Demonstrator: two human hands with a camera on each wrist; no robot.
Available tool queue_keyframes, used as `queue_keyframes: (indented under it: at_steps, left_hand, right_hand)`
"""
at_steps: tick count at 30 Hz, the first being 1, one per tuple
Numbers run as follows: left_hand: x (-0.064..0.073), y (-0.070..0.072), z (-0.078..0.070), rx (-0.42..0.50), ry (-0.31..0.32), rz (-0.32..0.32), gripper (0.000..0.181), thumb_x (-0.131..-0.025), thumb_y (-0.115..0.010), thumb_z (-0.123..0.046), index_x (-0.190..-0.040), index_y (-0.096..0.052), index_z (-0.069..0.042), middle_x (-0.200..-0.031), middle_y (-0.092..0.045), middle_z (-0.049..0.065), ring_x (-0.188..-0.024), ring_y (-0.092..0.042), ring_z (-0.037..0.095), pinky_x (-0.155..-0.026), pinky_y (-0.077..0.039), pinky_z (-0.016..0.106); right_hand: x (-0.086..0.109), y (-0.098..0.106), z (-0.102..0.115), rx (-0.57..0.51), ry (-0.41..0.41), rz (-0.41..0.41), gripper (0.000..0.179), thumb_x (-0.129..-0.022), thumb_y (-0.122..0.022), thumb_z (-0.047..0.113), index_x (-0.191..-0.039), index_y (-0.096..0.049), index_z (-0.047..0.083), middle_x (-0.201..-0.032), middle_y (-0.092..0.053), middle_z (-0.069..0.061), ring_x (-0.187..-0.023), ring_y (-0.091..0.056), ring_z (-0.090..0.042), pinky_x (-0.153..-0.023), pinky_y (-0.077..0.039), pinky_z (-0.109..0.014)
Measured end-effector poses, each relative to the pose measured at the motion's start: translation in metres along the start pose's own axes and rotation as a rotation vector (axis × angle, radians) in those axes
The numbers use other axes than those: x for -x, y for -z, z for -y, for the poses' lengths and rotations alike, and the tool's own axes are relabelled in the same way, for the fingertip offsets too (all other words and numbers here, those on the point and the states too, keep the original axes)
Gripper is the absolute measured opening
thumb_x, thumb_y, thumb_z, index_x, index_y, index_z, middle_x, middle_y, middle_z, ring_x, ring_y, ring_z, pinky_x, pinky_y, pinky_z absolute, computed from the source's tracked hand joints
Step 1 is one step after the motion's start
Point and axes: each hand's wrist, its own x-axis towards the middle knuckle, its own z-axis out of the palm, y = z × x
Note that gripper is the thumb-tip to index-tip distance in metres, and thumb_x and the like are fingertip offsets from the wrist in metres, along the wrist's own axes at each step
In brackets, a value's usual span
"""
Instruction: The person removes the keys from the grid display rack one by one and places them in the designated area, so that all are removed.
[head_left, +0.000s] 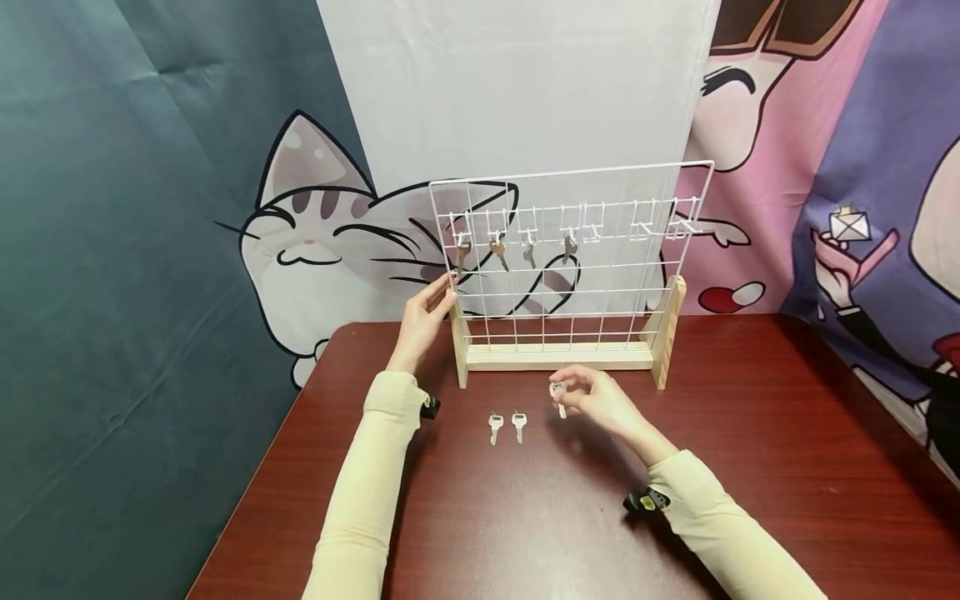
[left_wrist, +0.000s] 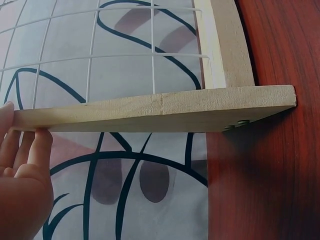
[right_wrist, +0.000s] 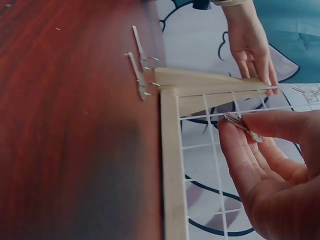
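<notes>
My right hand pinches a silver key between thumb and fingers, above the table in front of the rack. In the right wrist view, that key shows at the fingertips. At the rack's left end my left hand grips the top of the wooden side post; the left wrist view shows fingers along one face of this post. The white wire grid rack stands upright on its wooden base. Two more silver keys, a left one and a right one, lie side by side on the table.
Several keys hang on the grid's left and middle hooks, among them a brass-toned key and a grey key. Hooks at the right, such as one hook, carry no key. A printed cloth backdrop stands behind the reddish-brown table.
</notes>
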Motion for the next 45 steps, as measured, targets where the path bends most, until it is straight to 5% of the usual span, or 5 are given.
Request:
queue_keyframes:
  at_steps: [13,24,38,45]
  left_hand:
    - [0.002,-0.001,-0.003,0.011,-0.023,-0.020,0.047,-0.100,-0.062,-0.002,-0.144,-0.049,0.007,-0.142,-0.053,0.028,-0.136,-0.050,0.029,-0.112,-0.042,0.030]
    - [0.003,-0.001,0.002,-0.003,-0.015,-0.022,0.047,-0.100,-0.062,-0.004,-0.145,-0.049,0.005,-0.141,-0.056,0.023,-0.135,-0.051,0.028,-0.111,-0.043,0.029]
    - [0.011,-0.004,-0.026,-0.002,0.032,0.015,0.048,-0.099,-0.059,0.003,-0.144,-0.045,0.011,-0.142,-0.052,0.027,-0.137,-0.047,0.033,-0.111,-0.042,0.029]
    - [0.003,-0.002,-0.008,-0.004,-0.008,0.003,0.047,-0.100,-0.060,-0.001,-0.145,-0.048,0.007,-0.142,-0.053,0.027,-0.137,-0.048,0.034,-0.112,-0.041,0.031]
  right_hand:
    - [0.000,-0.022,-0.016,-0.047,-0.077,0.006,0.030,-0.085,-0.063,-0.010,-0.116,-0.062,-0.012,-0.091,-0.068,-0.015,-0.071,-0.065,-0.018,-0.062,-0.059,-0.031]
    - [-0.004,-0.034,-0.028,-0.116,-0.137,0.043,0.030,-0.084,-0.063,-0.012,-0.114,-0.060,-0.014,-0.091,-0.065,-0.016,-0.077,-0.065,-0.018,-0.066,-0.061,-0.032]
    - [-0.010,-0.040,-0.032,-0.020,-0.185,0.073,0.028,-0.080,-0.059,-0.016,-0.107,-0.063,-0.011,-0.082,-0.064,-0.015,-0.068,-0.063,-0.016,-0.063,-0.059,-0.028]
    - [-0.013,-0.041,-0.028,0.156,-0.155,0.070,0.025,-0.079,-0.060,-0.014,-0.101,-0.066,-0.005,-0.069,-0.061,-0.006,-0.054,-0.055,-0.013,-0.053,-0.046,-0.023]
